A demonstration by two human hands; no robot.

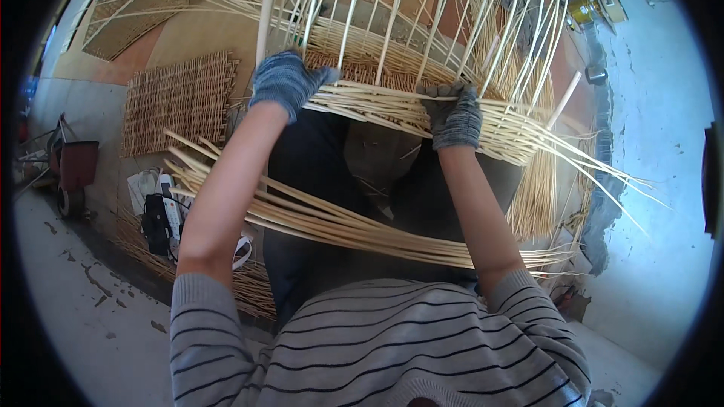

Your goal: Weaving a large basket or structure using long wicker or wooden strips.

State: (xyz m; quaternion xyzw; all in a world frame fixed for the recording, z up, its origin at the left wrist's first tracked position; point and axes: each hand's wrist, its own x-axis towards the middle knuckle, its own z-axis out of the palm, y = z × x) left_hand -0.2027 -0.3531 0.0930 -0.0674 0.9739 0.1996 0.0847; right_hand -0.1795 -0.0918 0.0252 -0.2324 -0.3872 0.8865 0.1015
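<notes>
I see both grips, grey-knit-gloved left hand (286, 84) and matching right hand (455, 114), closed on the pale, oblong wicker basket (377, 103), twelve o'clock; uneven pulling might kink its weave.

Tops of the tall, pale, peeled wicker stakes (393, 19) above the grip get cropped off. Can't see the fingertips of the left hand in its blue-grey knitted glove (286, 84), sorry. Below the grip, both bare forearms (237, 188) cover bits of the long, pale bundle of wicker rods (354, 234). Yellow round container (582, 10), up right: too small to identify.
</notes>
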